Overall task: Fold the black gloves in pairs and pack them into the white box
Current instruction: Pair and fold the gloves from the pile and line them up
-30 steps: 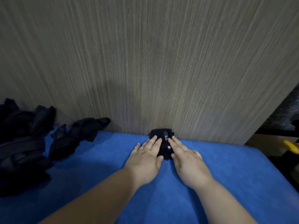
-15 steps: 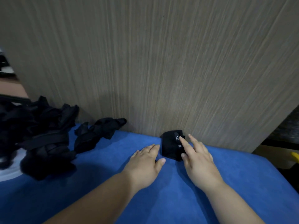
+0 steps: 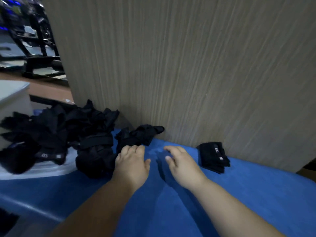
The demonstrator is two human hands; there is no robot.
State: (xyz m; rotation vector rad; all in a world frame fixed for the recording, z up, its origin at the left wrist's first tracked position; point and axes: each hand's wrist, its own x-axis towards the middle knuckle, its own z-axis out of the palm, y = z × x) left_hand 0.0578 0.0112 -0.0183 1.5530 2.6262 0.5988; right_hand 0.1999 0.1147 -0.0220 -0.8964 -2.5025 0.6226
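On blue mat [image 3: 239, 194], left hand [image 3: 132, 162] has its fingers bent at the edge of loose black glove [image 3: 142, 135]; tips hidden, cannot tell if it grips. Right hand [image 3: 183, 164] is relaxed, holding nothing, over bare mat. Folded glove pair [image 3: 212, 156] lies right of it, against wood panel [image 3: 188, 65]. Glove pile [image 3: 59, 134] sits at left.

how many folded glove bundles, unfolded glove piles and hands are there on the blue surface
folded glove bundle: 1
unfolded glove piles: 2, the large pile and the small clump; the single gloves in them are too tangled to count
hands: 2, the left hand and the right hand
total: 5
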